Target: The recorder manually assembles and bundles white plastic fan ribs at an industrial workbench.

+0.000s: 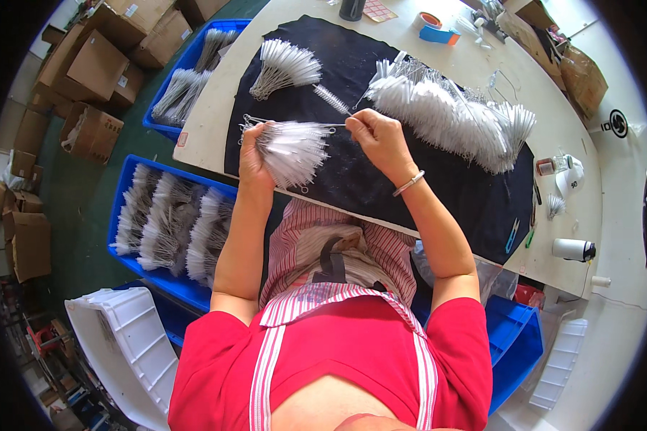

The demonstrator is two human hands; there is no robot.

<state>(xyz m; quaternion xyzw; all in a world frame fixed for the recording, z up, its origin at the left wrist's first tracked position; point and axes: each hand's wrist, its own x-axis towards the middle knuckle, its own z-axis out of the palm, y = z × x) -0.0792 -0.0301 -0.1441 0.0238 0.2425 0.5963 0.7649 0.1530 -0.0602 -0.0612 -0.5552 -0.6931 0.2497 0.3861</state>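
The left hand point(255, 159) grips a bunch of white brushes point(295, 151) above the dark cloth point(377, 190) on the table point(207, 133). The right hand point(378, 138) narrowly pinches a thin wire point(338, 126); which brush it belongs to is hard to tell. Another bunch point(289, 66) and a big pile point(435, 104) lie beyond, on the cloth.

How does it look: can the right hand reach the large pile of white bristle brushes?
Probably yes: the right hand is beside the pile, nothing visible between, though apparently pinching a metal wire.
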